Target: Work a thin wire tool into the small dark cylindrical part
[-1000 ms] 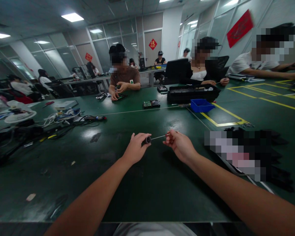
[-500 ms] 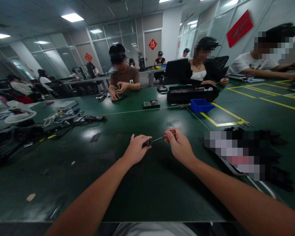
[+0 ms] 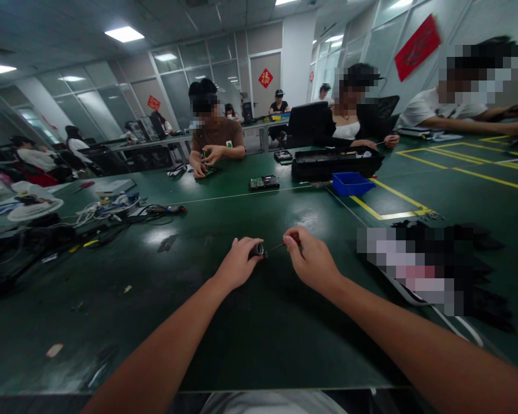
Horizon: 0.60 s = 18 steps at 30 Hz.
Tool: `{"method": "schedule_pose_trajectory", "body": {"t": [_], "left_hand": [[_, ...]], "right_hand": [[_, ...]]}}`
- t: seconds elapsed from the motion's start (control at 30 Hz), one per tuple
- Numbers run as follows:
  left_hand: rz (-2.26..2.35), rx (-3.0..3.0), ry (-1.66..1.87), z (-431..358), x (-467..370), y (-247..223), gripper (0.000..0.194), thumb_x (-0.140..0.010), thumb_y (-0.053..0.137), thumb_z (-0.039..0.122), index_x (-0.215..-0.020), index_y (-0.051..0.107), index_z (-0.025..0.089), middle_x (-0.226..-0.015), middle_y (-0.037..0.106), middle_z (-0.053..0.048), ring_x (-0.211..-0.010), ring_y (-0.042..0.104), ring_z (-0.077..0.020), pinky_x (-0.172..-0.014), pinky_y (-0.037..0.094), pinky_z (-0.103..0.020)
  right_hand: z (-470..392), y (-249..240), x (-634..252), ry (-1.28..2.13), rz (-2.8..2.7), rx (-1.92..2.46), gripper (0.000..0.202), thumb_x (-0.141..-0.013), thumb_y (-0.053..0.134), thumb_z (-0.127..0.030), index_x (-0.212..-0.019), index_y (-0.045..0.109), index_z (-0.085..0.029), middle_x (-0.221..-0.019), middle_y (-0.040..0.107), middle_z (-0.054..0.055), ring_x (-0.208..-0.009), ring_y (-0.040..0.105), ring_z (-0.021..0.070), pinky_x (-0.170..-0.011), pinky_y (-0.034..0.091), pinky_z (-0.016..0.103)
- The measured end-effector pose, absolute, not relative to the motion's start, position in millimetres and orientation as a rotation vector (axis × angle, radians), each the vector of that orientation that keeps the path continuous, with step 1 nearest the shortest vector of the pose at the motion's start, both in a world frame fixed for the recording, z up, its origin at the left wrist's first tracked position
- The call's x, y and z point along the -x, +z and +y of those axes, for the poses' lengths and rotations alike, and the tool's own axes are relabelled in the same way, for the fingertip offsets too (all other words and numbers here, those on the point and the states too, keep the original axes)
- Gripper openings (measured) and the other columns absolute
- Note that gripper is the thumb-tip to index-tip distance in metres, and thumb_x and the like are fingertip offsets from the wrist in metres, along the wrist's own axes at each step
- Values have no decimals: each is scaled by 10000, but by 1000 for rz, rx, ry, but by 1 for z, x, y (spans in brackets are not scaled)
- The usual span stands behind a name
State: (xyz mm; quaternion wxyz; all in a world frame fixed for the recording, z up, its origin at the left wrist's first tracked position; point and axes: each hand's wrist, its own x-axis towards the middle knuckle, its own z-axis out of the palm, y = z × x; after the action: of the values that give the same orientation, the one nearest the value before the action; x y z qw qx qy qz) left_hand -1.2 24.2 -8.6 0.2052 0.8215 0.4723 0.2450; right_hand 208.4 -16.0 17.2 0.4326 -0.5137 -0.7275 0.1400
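My left hand [image 3: 239, 263] is wrapped round a short black cylinder [image 3: 256, 250], whose open round end faces right. A thin screwdriver [image 3: 278, 246] with a red handle is in the closed fingers of my right hand [image 3: 309, 257], its shaft pointing left toward the cylinder. Some small dark bits [image 3: 266, 255] show just beside the cylinder's end, too small to make out. Both hands are over the middle of the green table [image 3: 259, 322].
Ahead lie a circuit part [image 3: 264, 182], a blue bin [image 3: 353, 183] and a long black tray [image 3: 336, 167]. Cables [image 3: 103, 221] clutter the left; black pieces [image 3: 479, 259] lie at the right. Other people sit across the table.
The screwdriver's tip has dropped slightly and sits by the small bits near the cylinder's end. My right hand has shifted a little left and turned. The view has moved slightly.
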Motion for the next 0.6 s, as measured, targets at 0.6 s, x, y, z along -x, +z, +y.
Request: {"method": "schedule_pose_trajectory", "body": {"t": [0.6], "left_hand": [[1535,-2409,432,21,2,-3,262,-921,541,438,-1072,662,262,-1053,686,-54,-951,633,-269,-797,510,-383]], "right_hand": [[-15,15,-208,423,-1753,1272,194,-995,422,-356,-994,573,-235,-825,685,48,-757,667,224,-672,470,349]]}}
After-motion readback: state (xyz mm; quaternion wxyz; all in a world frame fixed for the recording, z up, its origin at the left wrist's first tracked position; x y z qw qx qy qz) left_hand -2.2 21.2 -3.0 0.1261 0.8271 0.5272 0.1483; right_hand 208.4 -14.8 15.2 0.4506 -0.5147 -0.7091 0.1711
